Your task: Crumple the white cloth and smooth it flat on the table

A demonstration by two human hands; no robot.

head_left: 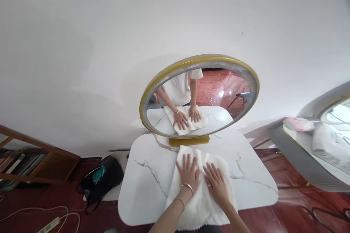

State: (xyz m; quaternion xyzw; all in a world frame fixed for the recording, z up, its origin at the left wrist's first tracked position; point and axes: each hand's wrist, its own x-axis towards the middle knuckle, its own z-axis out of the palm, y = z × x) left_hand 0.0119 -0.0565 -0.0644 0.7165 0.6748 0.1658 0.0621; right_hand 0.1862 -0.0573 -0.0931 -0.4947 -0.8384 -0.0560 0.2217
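A white towel (pixel 202 207) lies spread and slightly wrinkled on a white marble-patterned table (pixel 144 189), one edge hanging over the front. My left hand (pixel 188 173) rests flat on the towel with fingers spread; bracelets circle that wrist. Beside it, my right hand (pixel 217 184) also lies flat on the cloth, fingers stretched out, a ring on one finger. Behind both hands stands an oval mirror (pixel 218 94) with a gold frame on a gold base (pixel 188 141). Both hands and the towel are reflected in it.
To the right is another table (pixel 298 153) with a pink-white packet (pixel 299 123) and white cloth (pixel 328 145). On the left are a wooden bookshelf (pixel 57 164), a black bag (pixel 109 173) and a power strip (pixel 49 225) with its cord on the red floor.
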